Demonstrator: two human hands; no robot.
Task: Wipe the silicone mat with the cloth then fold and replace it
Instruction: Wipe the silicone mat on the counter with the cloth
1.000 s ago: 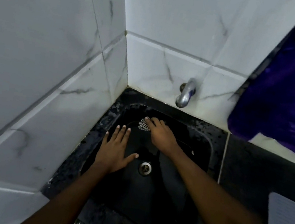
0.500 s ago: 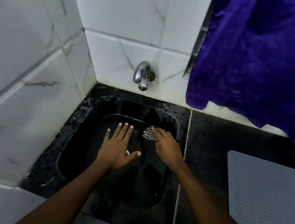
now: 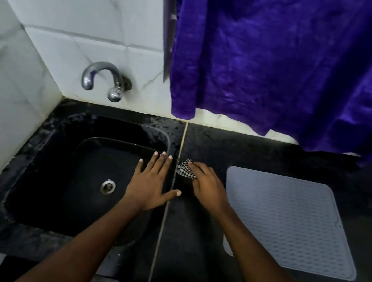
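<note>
Two hands over black counter (image 3: 276, 157). Purple curtain (image 3: 293, 60) hangs behind the sink (image 3: 56, 167). Silicone mat (image 3: 290, 221), grey, flat on counter, well right of sink. Left hand (image 3: 150, 184) spread wide, empty, over sink's right rim. Right hand (image 3: 206, 186) just right of sink, fingers closed on checked cloth (image 3: 185, 169), near mat's left edge, apart from it.
</note>
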